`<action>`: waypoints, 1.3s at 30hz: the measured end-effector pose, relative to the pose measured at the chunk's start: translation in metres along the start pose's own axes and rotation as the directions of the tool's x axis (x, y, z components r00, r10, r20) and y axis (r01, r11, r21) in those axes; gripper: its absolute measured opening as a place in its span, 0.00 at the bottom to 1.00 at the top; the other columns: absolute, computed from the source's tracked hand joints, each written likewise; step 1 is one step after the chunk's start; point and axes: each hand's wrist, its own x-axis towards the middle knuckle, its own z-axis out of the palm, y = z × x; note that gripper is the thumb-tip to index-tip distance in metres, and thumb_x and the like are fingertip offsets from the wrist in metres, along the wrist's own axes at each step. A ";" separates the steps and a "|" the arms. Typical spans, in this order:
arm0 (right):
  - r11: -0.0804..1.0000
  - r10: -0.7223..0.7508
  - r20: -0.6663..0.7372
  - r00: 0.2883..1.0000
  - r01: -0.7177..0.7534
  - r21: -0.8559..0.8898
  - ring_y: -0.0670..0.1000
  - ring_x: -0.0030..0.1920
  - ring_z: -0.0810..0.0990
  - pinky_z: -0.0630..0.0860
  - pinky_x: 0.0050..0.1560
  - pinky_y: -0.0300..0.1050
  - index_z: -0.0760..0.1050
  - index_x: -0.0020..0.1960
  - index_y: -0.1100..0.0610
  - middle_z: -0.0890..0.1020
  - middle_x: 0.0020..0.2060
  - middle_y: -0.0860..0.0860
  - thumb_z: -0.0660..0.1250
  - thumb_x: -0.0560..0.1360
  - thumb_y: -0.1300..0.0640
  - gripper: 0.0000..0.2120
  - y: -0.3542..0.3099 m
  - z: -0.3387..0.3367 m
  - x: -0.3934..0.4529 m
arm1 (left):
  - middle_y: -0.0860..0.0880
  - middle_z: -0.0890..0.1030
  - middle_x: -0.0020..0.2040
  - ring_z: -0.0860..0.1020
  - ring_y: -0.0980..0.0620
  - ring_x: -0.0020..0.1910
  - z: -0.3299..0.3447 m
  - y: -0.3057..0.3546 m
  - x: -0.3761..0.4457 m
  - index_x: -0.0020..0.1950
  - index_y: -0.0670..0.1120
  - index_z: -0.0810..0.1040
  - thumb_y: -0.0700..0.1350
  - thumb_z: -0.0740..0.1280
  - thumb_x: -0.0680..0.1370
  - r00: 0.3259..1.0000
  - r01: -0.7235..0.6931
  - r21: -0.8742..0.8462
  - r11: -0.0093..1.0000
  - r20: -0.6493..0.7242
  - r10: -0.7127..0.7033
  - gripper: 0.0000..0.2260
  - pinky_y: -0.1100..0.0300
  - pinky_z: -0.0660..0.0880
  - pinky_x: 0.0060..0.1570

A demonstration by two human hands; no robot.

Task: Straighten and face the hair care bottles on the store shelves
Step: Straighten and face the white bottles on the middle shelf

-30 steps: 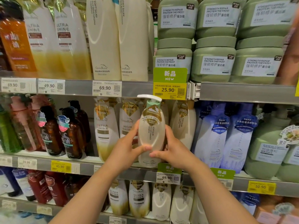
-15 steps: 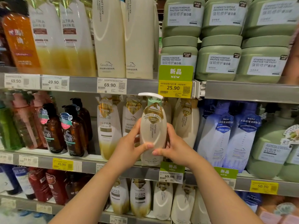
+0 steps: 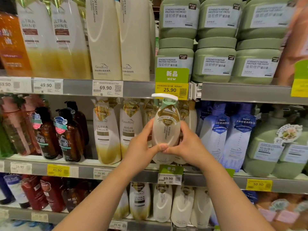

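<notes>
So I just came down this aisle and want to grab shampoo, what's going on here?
A person is tidying the hair care shelves. Both hands, left hand and right hand, hold a cream Soft Silky pump bottle at the front of the middle shelf, label facing out, thumbs meeting across its lower front. Its Ultra Shine and High Shine neighbours stand to its left.

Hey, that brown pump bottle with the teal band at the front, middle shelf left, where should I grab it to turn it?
Grip the brown pump bottle round its straight lower body, coming from the front. It stands upright at the shelf edge, neighbours crowd its sides, and the narrow pump head gives poor turning hold.
</notes>
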 end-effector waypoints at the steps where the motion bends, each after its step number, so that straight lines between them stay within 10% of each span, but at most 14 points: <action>1: 1.000 0.008 -0.013 1.000 -0.008 -0.013 0.41 0.55 0.79 0.80 0.55 0.46 0.65 0.62 0.39 0.79 0.53 0.38 0.83 0.61 0.51 0.38 0.002 -0.003 -0.001 | 0.66 0.78 0.59 0.75 0.69 0.59 0.003 0.001 0.002 0.72 0.69 0.60 0.49 0.76 0.71 1.000 -0.006 0.005 1.000 0.003 0.006 0.37 0.70 0.73 0.55; 9: 0.993 0.092 0.009 0.996 -0.091 -0.078 0.48 0.60 0.78 0.80 0.59 0.53 0.57 0.69 0.40 0.78 0.62 0.44 0.81 0.64 0.48 0.43 0.019 -0.001 -0.007 | 0.59 0.80 0.57 0.77 0.62 0.55 0.022 -0.008 0.012 0.67 0.63 0.69 0.60 0.70 0.73 0.998 0.003 0.187 0.982 0.054 -0.013 0.23 0.56 0.78 0.55; 14: 0.991 0.065 -0.049 0.997 -0.070 -0.113 0.43 0.53 0.77 0.78 0.50 0.41 0.59 0.73 0.43 0.78 0.62 0.45 0.71 0.74 0.41 0.33 0.014 -0.003 0.000 | 0.52 0.77 0.52 0.76 0.54 0.50 0.024 -0.003 0.020 0.61 0.51 0.75 0.63 0.63 0.77 0.996 0.085 0.335 0.938 -0.014 -0.086 0.20 0.57 0.75 0.48; 26: 0.953 0.024 -0.235 0.972 -0.093 -0.288 0.46 0.50 0.76 0.75 0.55 0.41 0.67 0.74 0.50 0.75 0.57 0.47 0.69 0.76 0.42 0.30 0.015 -0.002 -0.004 | 0.48 0.71 0.57 0.75 0.49 0.51 0.029 0.010 0.023 0.67 0.48 0.67 0.62 0.64 0.77 0.974 0.146 0.437 0.888 -0.218 -0.053 0.25 0.55 0.75 0.44; 33: 0.965 -0.033 -0.405 0.914 -0.077 -0.251 0.42 0.39 0.79 0.77 0.46 0.41 0.82 0.51 0.50 0.80 0.38 0.42 0.71 0.76 0.51 0.05 0.003 -0.051 -0.027 | 0.56 0.72 0.50 0.72 0.59 0.40 0.053 0.052 0.017 0.61 0.48 0.74 0.54 0.67 0.76 0.951 -0.230 0.329 0.916 -0.126 0.284 0.17 0.66 0.71 0.41; 39: 0.963 0.036 -0.711 0.703 -0.215 -0.164 0.50 0.34 0.84 0.80 0.43 0.52 0.78 0.41 0.49 0.83 0.35 0.46 0.70 0.74 0.46 0.09 0.007 -0.141 -0.046 | 0.47 0.74 0.66 0.77 0.50 0.58 0.090 0.089 0.046 0.75 0.46 0.65 0.59 0.68 0.76 0.976 -0.209 0.281 0.937 0.005 0.216 0.32 0.61 0.69 0.58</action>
